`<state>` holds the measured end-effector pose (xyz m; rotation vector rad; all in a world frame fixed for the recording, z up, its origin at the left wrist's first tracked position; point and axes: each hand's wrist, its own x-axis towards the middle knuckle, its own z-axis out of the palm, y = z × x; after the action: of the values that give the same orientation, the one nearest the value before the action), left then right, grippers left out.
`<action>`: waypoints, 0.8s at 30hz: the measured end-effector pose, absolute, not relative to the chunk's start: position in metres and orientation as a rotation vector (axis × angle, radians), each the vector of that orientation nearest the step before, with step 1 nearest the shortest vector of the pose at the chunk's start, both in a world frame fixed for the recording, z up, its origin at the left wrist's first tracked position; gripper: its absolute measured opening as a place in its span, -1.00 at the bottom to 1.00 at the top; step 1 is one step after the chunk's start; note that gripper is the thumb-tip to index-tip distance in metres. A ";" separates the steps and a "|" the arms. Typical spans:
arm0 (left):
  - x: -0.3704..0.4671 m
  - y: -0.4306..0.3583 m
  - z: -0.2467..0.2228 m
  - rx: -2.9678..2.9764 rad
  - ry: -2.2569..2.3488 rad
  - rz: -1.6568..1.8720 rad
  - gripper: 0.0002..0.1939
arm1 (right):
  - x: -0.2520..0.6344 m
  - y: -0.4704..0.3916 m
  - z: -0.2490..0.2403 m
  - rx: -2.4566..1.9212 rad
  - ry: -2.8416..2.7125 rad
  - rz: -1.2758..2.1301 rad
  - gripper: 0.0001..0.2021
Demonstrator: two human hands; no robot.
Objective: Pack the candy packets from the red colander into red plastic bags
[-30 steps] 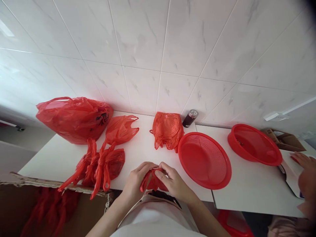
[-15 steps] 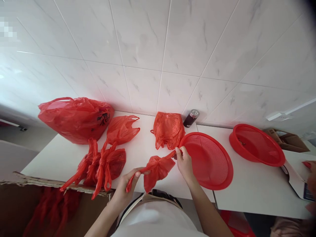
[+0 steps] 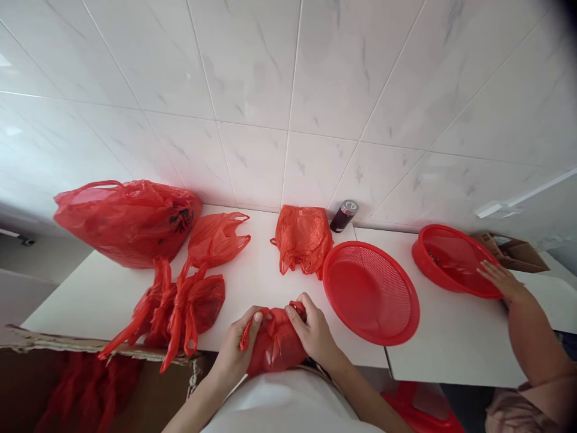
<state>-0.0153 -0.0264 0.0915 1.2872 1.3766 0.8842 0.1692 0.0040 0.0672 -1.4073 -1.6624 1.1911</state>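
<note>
A small red plastic bag (image 3: 277, 344) hangs close to my body at the table's front edge, with something bulky inside that I cannot make out. My left hand (image 3: 237, 344) is closed on one of its handles, and my right hand (image 3: 314, 332) pinches the other side. Left of it lie several knotted red bags (image 3: 183, 307), their tied ends hanging over the front edge. Beyond my hands sits a stack of flattened red bags (image 3: 303, 236). To the right of that stands a red plastic basket (image 3: 370, 288) with a mesh side.
A large full red bag (image 3: 128, 225) stands at the back left beside a loose red bag (image 3: 219, 237). Near the wall is a dark flask (image 3: 344, 216). A cardboard box (image 3: 148, 385) holds more red bags below. At right, another person's hand (image 3: 500, 279) reaches over a second red basket (image 3: 426, 264).
My hands have drawn closer together and nearer my body, bringing the small bag down from its stretched position. Another person's hand has come to the far right basket.
</note>
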 end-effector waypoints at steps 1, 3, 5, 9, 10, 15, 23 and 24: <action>-0.014 -0.026 0.089 1.308 1.388 0.841 -0.60 | 0.171 0.005 0.068 -1.413 -1.651 1.196 -0.70; -0.012 -0.023 0.086 1.333 1.417 0.763 -0.57 | 0.173 0.007 0.067 -1.430 -1.635 1.191 -0.70; -0.011 -0.021 0.084 1.359 1.424 0.718 -0.56 | 0.177 0.011 0.065 -1.453 -1.619 1.159 -0.70; -0.010 -0.021 0.086 1.342 1.386 0.684 -0.57 | 0.189 0.020 0.060 -1.501 -1.619 1.037 -0.68; -0.009 -0.022 0.087 1.318 1.361 0.690 -0.57 | 0.192 0.022 0.059 -1.512 -1.625 1.009 -0.67; -0.007 -0.029 0.092 1.178 1.172 0.730 -0.58 | 0.202 0.023 0.048 -1.557 -1.627 0.963 -0.66; -0.017 -0.036 0.112 1.130 1.038 0.509 -0.55 | 0.206 -0.016 0.060 -1.602 -1.752 1.232 -0.70; -0.018 -0.036 0.116 1.163 1.034 0.473 -0.55 | 0.206 -0.021 0.063 -1.605 -1.758 1.272 -0.71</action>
<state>-0.0185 -0.0358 0.1156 1.1627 1.0343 0.4728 0.2062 -0.0210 0.0635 -1.6053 -1.7583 1.2720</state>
